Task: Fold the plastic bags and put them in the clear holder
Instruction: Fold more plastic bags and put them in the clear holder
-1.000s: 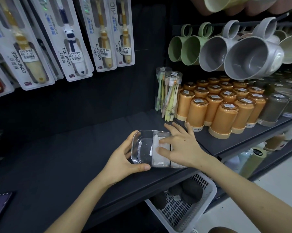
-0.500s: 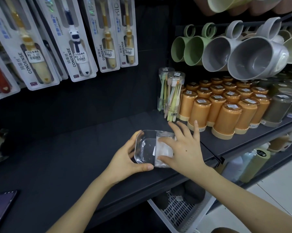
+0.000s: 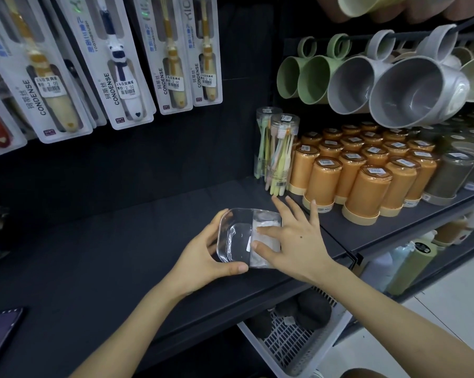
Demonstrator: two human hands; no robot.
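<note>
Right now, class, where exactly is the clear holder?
In the head view the clear holder sits just below centre on the dark shelf, its left end gripped by the left hand, the right hand pressing folded bags into its right end.

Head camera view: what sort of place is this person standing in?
Probably a household-goods shop: packaged toothbrushes with price stickers hang on display, identical orange containers with labels crowd the shelf, and mugs hang in a row.
</note>
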